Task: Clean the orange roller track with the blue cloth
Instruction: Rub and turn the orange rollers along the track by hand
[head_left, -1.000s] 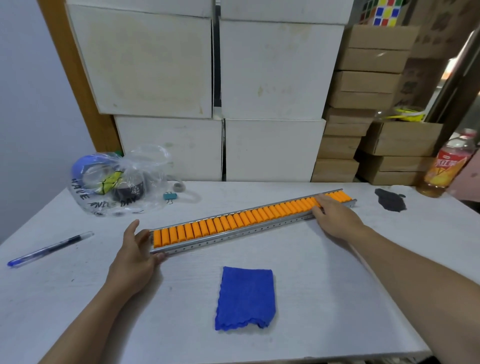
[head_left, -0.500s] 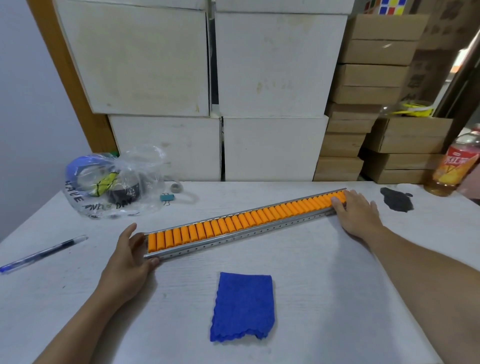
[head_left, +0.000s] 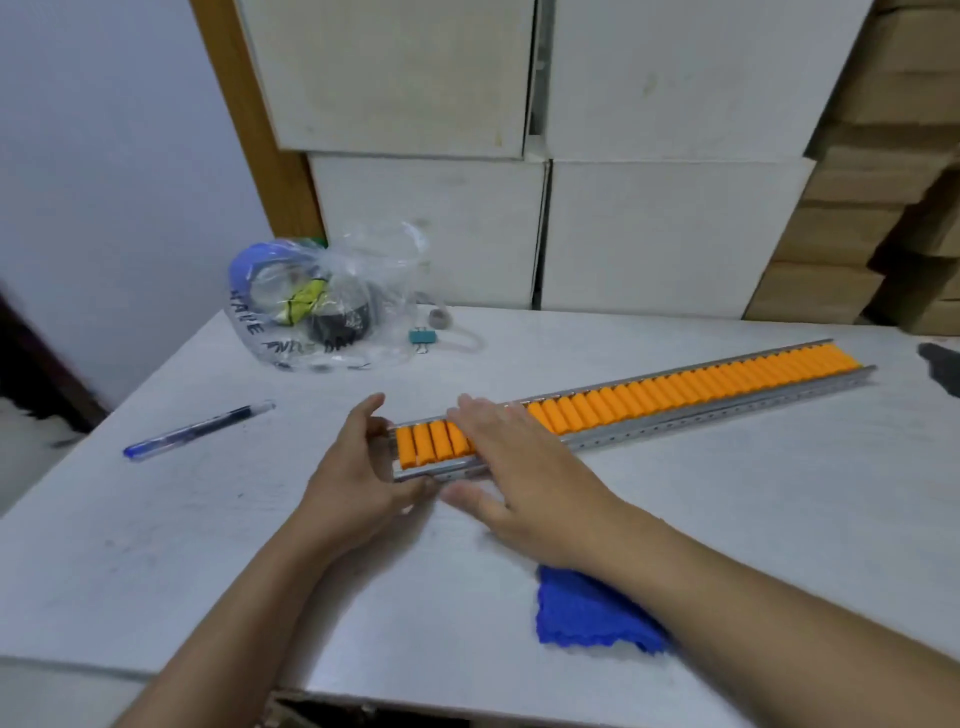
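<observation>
The orange roller track (head_left: 670, 392), a long metal rail filled with orange rollers, lies slanted across the white table (head_left: 727, 519). My left hand (head_left: 358, 478) grips its near left end, thumb and fingers around the rail. My right hand (head_left: 514, 467) lies flat with spread fingers over the rollers just right of that end, thumb on the table in front of the rail. The folded blue cloth (head_left: 587, 613) lies on the table near the front edge, partly hidden under my right forearm. Neither hand touches it.
A clear plastic bag (head_left: 322, 306) with tape rolls stands at the back left, a teal binder clip (head_left: 422, 338) beside it. A blue pen (head_left: 200, 428) lies at the left. White boxes (head_left: 665, 234) and brown cartons (head_left: 852, 249) line the back. A dark object (head_left: 943, 364) sits at the right edge.
My right hand has left the track's far right end and now rests on the rollers near the left end. The view has swung left. My left hand stays on the left end.
</observation>
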